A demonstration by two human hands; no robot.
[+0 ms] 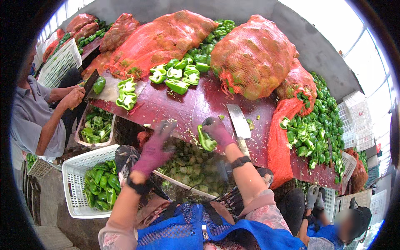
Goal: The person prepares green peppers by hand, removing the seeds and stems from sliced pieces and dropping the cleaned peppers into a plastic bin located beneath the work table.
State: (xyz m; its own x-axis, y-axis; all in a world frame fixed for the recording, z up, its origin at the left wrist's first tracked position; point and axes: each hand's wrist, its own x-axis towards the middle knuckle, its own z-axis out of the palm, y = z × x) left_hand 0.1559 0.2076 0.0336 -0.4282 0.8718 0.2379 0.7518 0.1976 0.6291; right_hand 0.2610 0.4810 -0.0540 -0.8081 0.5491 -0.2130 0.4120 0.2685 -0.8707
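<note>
My right hand (217, 131), in a purple and grey glove, grips a cut green bell pepper (206, 140) at the table's near edge. To its left is my left hand (155, 151), gloved alike and a little blurred, its fingers stretched out with nothing seen in them. Just right of my right hand a cleaver (239, 121) lies flat on the dark red table (183, 110), its handle toward me. Halved green peppers (177, 86) rest on the table beyond my hands. Below them stands a tub of pale green pepper scraps (187, 166).
Red mesh sacks (254, 58) stand on the table's far side, with whole peppers (323, 121) heaped at right. A white basket (75, 200) of peppers sits at lower left. One co-worker (35, 116) holds a knife (91, 83) at left; another (329, 225) is at lower right.
</note>
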